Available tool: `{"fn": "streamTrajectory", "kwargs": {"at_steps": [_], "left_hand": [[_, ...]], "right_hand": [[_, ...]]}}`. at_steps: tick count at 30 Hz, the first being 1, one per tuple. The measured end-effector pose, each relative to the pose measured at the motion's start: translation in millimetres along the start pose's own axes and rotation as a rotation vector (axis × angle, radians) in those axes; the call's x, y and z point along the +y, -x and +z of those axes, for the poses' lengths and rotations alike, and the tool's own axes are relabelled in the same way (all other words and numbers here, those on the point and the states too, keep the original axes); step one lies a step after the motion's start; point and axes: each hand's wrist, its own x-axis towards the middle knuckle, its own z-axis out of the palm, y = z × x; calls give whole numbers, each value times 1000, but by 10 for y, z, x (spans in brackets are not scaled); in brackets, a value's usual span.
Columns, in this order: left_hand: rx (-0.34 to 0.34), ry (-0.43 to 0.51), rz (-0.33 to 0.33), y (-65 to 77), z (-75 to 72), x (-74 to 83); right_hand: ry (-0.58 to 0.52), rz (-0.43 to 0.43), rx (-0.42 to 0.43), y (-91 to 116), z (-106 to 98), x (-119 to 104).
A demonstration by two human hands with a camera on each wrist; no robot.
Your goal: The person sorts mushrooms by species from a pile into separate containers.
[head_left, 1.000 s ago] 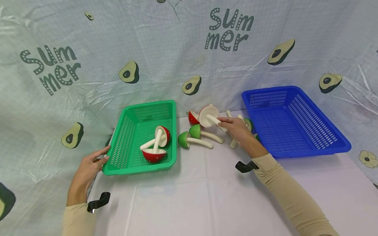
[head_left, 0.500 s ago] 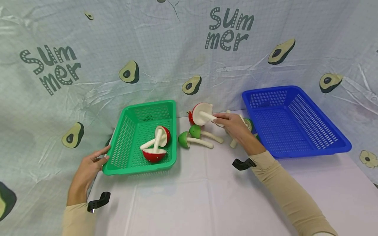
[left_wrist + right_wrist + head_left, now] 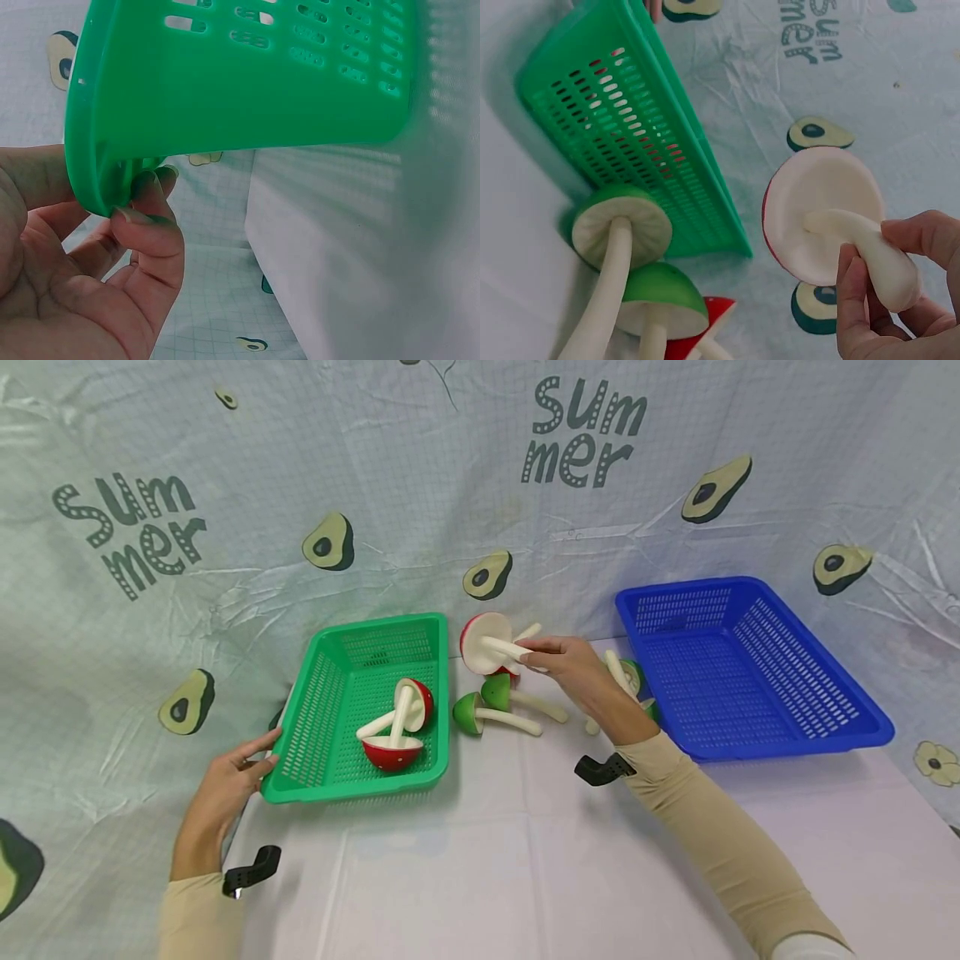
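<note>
The right hand point(image 3: 577, 672) is pinching a red mushroom point(image 3: 483, 643) by its white stem, thumb and fingers closed around it, maybe because the stem is being easier to grip than the wide cap. That mushroom is hanging in the air, just beside the green basket point(image 3: 352, 792). The left hand point(image 3: 228, 785) is curling its fingers around the basket's rim, maybe to stop it sliding. More red mushrooms point(image 3: 392, 755) are lying inside; green mushrooms point(image 3: 468, 714) are resting on the worktop point(image 3: 435, 877).
</note>
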Motion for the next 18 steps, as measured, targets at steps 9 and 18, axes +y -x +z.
{"fn": "streamTrajectory", "kwargs": {"at_steps": [9, 18], "left_hand": [[2, -9, 2, -2, -2, 2], [0, -13, 15, -10, -10, -20]], "right_hand": [[-37, -97, -83, 2, 217, -89], [-27, -131, -80, -32, 433, -139]]}}
